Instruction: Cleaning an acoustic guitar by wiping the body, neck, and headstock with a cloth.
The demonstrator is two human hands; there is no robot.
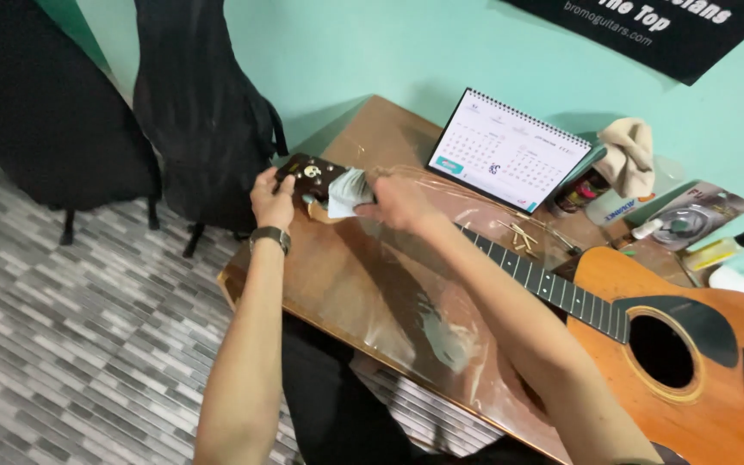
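An orange acoustic guitar (pixel 699 344) lies across a brown wooden table (pixel 337 275), its dark neck (pixel 553 288) running up left to the dark headstock (pixel 307 175). My left hand (pixel 270 200), with a watch on the wrist, grips the headstock at its lower edge. My right hand (pixel 398 205) presses a pale cloth (pixel 346 191) against the headstock where it meets the neck. Loose strings curl near the headstock.
A white desk calendar (pixel 510 151) stands at the table's back edge. A beige rag (pixel 629 151), bottles (pixel 716 251) and small tools crowd the back right. A black guitar bag (pixel 200 103) leans against the teal wall beyond the table's left corner. A clear plastic sheet (pixel 424 327) covers the tabletop.
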